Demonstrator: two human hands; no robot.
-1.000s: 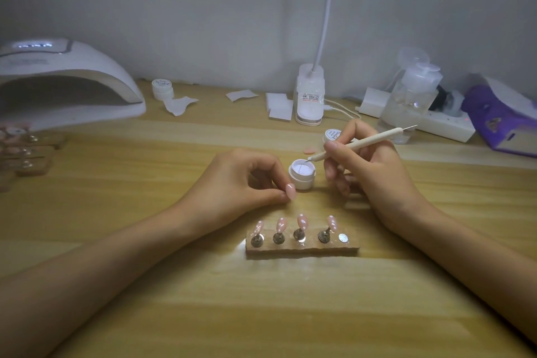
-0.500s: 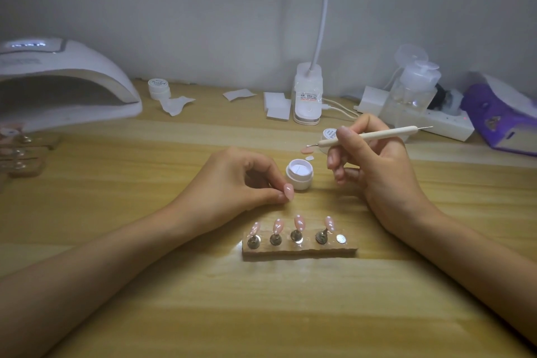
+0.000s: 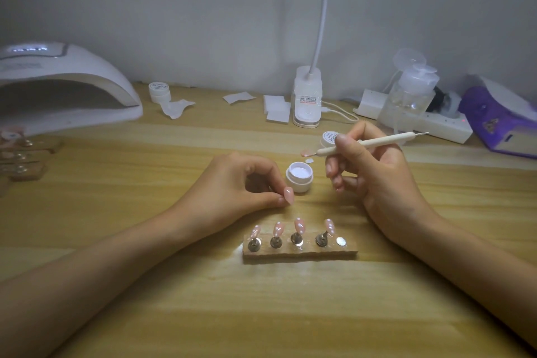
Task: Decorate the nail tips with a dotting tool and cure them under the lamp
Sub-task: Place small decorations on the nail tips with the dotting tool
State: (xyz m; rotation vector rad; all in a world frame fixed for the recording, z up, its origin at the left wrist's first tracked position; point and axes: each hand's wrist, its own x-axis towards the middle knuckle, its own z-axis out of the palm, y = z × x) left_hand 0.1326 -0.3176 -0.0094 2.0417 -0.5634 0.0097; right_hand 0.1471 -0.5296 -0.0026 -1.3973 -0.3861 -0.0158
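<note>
My left hand rests on the wooden table and pinches a pink nail tip between thumb and forefinger. Just right of it stands an open white gel jar. My right hand grips a white dotting tool like a pen, nearly level, its tip beyond the jar near a loose pink tip. In front of my hands a wooden holder carries several pink tips with white dots on metal stands. The white curing lamp sits at the far left, its opening facing me.
The jar's lid lies behind my right hand. Along the wall are a second jar, white pads, a desk-lamp base, a pump bottle, a power strip and a purple box. More holders sit at the left edge.
My right hand lifted the dotting tool's tip out of the gel jar and drew it up and to the right. My left hand stayed put with the nail tip.
</note>
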